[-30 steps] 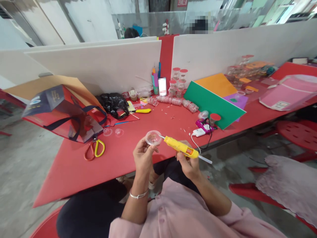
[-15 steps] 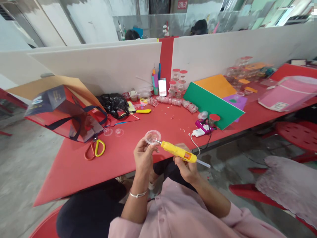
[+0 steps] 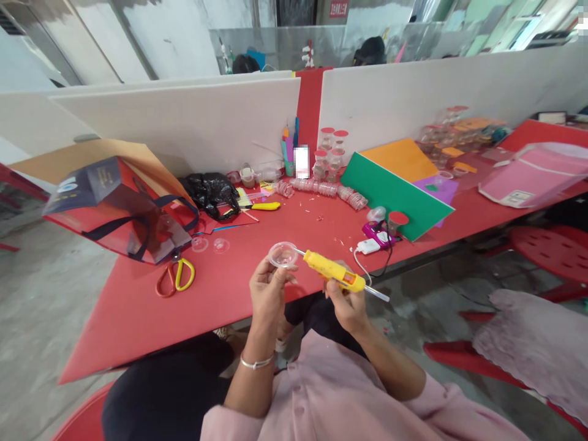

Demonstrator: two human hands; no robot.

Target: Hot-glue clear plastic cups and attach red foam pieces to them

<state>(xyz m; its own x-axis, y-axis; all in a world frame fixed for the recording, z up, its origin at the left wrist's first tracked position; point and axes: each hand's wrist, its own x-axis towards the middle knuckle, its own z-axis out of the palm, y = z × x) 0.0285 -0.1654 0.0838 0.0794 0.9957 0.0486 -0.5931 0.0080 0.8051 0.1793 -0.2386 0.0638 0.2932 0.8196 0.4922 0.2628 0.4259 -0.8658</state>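
Observation:
My left hand [image 3: 269, 286] pinches a small round clear plastic lid [image 3: 283, 255] by its lower edge, above the table's front part. A yellow glue gun [image 3: 334, 271] is gripped in my right hand [image 3: 348, 305], with a clear glue stick [image 3: 377, 294] poking out of its back end. The gun's metal tip lies at the lid's right rim; whether it touches is too small to tell. Two similar clear pieces, one of them a disc [image 3: 221, 245], lie on the table left of my hands.
On the red table [image 3: 202, 312] are scissors [image 3: 176, 277], a large paper bag [image 3: 114, 208], a black plastic bag [image 3: 212, 193], a yellow cutter [image 3: 266, 206], a row of clear cups [image 3: 316, 187], a green board [image 3: 397, 195] and a purple power strip [image 3: 380, 234] with cables.
The glue gun's tip has moved up and right, from inside the lid to its right rim. The lid has shifted slightly left and tilted a little.

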